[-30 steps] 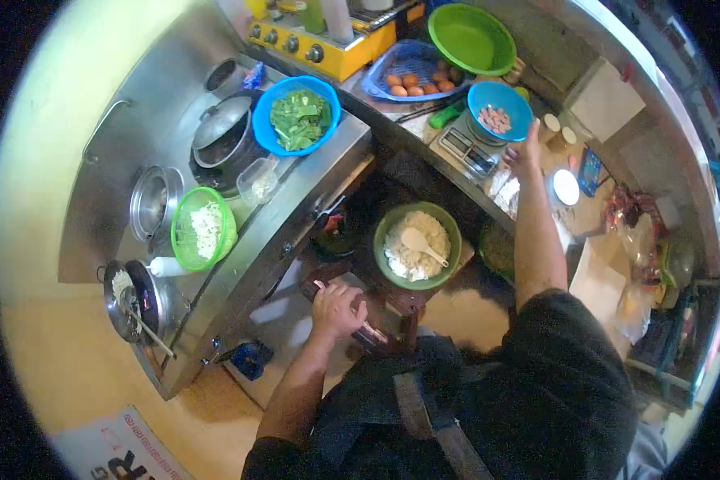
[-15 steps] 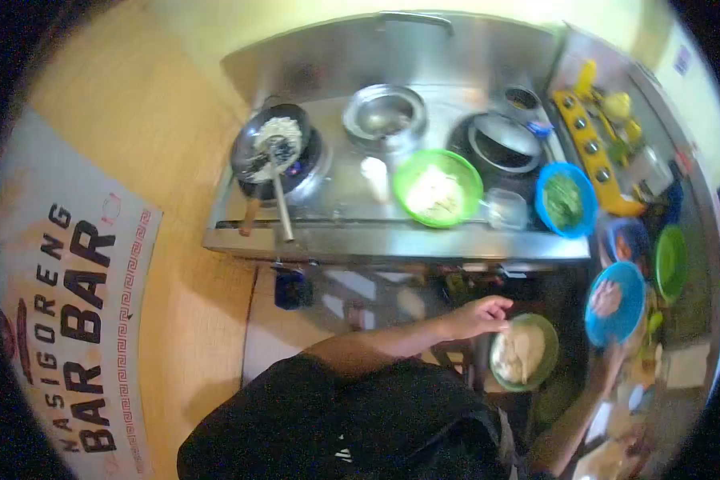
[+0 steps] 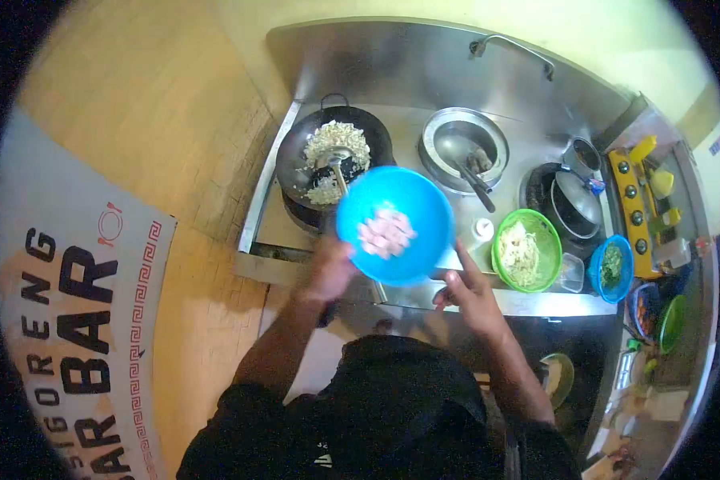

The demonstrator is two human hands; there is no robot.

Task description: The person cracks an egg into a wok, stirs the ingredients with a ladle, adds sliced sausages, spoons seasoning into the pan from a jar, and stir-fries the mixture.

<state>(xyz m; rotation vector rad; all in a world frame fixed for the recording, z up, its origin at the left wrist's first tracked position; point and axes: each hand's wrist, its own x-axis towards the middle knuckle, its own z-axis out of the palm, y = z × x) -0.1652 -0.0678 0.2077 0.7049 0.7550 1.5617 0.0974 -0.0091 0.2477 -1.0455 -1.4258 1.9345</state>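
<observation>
A blue bowl with pale pink chopped pieces in it is in front of me, over the counter's front edge. My left hand, slightly blurred, grips its left rim. At the bowl's lower right is my right hand, fingers apart; one fingertip is at the rim, and whether it touches I cannot tell. Just beyond the bowl, at the left, stands a dark wok holding white chopped food. A metal ladle rests in the wok, its handle partly hidden behind the bowl.
On the steel counter are a metal pot with a utensil, a white bottle, a green bowl of shredded white food and a small blue bowl of chopped greens. A lidded pan sits farther right; a banner lies left.
The blue bowl has moved from the far right to near the wok. My left hand has taken hold of it; my right hand, which carried it, now has its fingers apart. The view has shifted left.
</observation>
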